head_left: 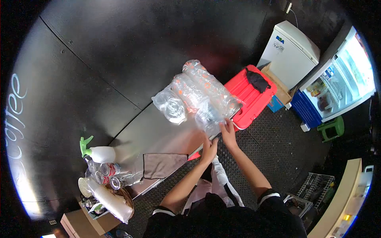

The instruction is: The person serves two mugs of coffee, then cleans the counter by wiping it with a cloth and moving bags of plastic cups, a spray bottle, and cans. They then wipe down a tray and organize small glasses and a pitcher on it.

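Note:
A clear plastic bag (207, 118) with stacked clear pieces, seemingly cups or lids, lies at the near edge of the metal table (158, 139). My right hand (228, 133) pinches its right end. At the bag's lower end, my left hand (209, 150) has its fingers closed on the plastic; the fingertips are partly hidden. Beyond it rest long clear sleeves of stacked plastic cups (208, 83) with orange marks. Another bag of round clear plastic pieces (174, 108) sits to the left.
A red cooler box (248, 103) with a black cloth (258, 81) stands right of the table. Further right are a white freezer (287, 51) and an open lit fridge (337, 79). Leftward lie a brown cloth (164, 166), cans (110, 169) and a spray bottle (102, 154).

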The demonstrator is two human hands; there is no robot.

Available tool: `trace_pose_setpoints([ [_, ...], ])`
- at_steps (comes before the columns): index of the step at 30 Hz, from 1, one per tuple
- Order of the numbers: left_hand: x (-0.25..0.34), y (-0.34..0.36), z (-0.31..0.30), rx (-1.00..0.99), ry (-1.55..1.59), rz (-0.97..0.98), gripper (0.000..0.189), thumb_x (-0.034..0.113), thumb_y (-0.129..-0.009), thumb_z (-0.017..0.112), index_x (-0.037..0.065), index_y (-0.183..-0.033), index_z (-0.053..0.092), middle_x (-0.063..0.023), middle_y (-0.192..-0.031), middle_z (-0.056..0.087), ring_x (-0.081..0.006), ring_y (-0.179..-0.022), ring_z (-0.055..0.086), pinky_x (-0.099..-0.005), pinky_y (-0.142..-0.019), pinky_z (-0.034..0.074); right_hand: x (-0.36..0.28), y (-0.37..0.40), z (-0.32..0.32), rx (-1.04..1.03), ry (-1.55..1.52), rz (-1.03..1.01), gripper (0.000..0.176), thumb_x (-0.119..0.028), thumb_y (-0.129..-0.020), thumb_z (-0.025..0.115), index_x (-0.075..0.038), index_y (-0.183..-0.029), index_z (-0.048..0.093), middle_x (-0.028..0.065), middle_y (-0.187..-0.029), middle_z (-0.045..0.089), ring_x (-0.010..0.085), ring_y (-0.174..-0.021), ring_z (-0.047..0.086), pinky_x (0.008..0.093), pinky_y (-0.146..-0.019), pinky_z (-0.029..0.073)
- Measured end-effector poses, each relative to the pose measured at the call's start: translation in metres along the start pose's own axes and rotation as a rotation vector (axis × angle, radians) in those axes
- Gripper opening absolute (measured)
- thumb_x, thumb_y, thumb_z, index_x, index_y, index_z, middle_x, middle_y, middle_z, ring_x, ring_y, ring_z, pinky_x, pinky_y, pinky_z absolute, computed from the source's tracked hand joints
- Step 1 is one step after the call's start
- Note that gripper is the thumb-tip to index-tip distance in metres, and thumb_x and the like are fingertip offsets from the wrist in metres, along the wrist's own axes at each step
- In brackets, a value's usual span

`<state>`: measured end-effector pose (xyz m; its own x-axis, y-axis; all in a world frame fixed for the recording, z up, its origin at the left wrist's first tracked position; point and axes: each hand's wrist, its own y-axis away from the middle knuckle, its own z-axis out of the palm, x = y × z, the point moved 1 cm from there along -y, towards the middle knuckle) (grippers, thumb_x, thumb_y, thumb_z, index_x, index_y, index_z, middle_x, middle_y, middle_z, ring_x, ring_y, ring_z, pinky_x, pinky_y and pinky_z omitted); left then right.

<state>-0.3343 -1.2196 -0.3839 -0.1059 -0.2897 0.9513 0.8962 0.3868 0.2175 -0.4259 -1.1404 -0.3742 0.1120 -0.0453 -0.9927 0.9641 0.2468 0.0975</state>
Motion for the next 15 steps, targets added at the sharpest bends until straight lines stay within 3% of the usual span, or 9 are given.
trace_pose_setpoints([
  [2,-0.017,-0.011,0.000,0.067,-0.133,0.128,0.077,0.016,-0.086,0.058,-0.007,-0.142,0.010,-0.0228,-0.142,0.030,-0.0268,-0.130,0.033,-0.0316,-0.104,0.029,0.007,-0.010,0.000,0.046,0.014,0.021,0.047,-0.026,-0.090,0.058,0.000,-0.125,0.042,0.0187,-0.123,0.048,0.0284,-0.114,0.048,0.0382,-0.092,0.041],
  [6,-0.005,-0.003,-0.003,0.149,-0.217,0.089,0.078,0.015,-0.087,0.058,-0.006,-0.143,0.008,-0.0214,-0.143,0.028,-0.0255,-0.129,0.034,-0.0314,-0.102,0.032,0.013,-0.010,-0.007,0.025,0.081,-0.009,0.049,-0.028,-0.089,0.059,0.000,-0.125,0.042,0.0185,-0.123,0.047,0.0319,-0.111,0.049,0.0391,-0.092,0.041],
  [9,0.019,0.006,-0.006,0.038,-0.054,0.018,0.077,0.015,-0.087,0.057,-0.005,-0.143,0.007,-0.0203,-0.146,0.024,-0.0252,-0.133,0.029,-0.0333,-0.105,0.028,0.007,0.000,-0.010,0.053,0.116,0.005,0.053,-0.031,-0.088,0.061,0.000,-0.126,0.041,0.0198,-0.126,0.044,0.0320,-0.110,0.049,0.0386,-0.092,0.041],
  [12,0.018,0.007,-0.007,0.061,-0.055,0.020,0.075,0.014,-0.088,0.056,-0.003,-0.144,0.009,-0.0183,-0.146,0.024,-0.0239,-0.132,0.030,-0.0346,-0.104,0.029,-0.007,0.008,-0.005,0.089,0.055,0.119,0.064,-0.036,-0.084,0.066,0.000,-0.129,0.039,0.0195,-0.130,0.040,0.0298,-0.111,0.047,0.0384,-0.093,0.040],
  [14,0.006,0.002,-0.012,0.013,-0.027,0.022,0.074,0.014,-0.089,0.056,-0.002,-0.144,0.009,-0.0175,-0.146,0.025,-0.0232,-0.132,0.031,-0.0351,-0.104,0.030,-0.025,0.016,0.006,0.064,-0.036,0.267,0.083,-0.039,-0.078,0.071,-0.008,-0.139,0.024,0.0103,-0.118,0.051,0.0192,-0.100,0.054,0.0311,-0.078,0.045],
  [15,0.015,0.006,-0.010,0.016,-0.028,0.023,0.074,0.014,-0.089,0.056,-0.002,-0.144,0.009,-0.0175,-0.146,0.025,-0.0232,-0.132,0.031,-0.0351,-0.104,0.030,-0.011,0.012,0.008,0.061,-0.036,0.268,0.083,-0.039,-0.078,0.071,-0.008,-0.139,0.024,0.0103,-0.118,0.051,0.0192,-0.100,0.054,0.0311,-0.078,0.045],
])
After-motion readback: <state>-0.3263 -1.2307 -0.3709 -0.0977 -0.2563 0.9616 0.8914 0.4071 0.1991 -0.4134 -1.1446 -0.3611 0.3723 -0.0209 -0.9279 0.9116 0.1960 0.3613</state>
